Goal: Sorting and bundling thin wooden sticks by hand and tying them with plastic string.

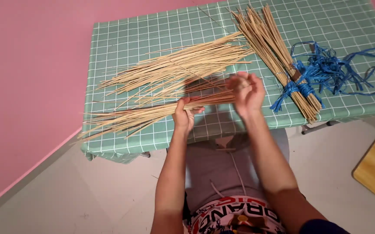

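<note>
Our left hand (183, 116) grips a bundle of thin straw sticks (152, 113) mid-length; our right hand (248, 93) closes around its near end. We see its long axis running left-right over the green checked table (109, 43), tips fanning leftward.

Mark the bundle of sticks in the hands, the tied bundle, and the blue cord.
held stick bundle (152, 113), head view, on its middle left of the left hand.
tied stick bundle (269, 43), head view, on its upper length.
blue cord (326, 69), head view, on the loose tangle.
</note>
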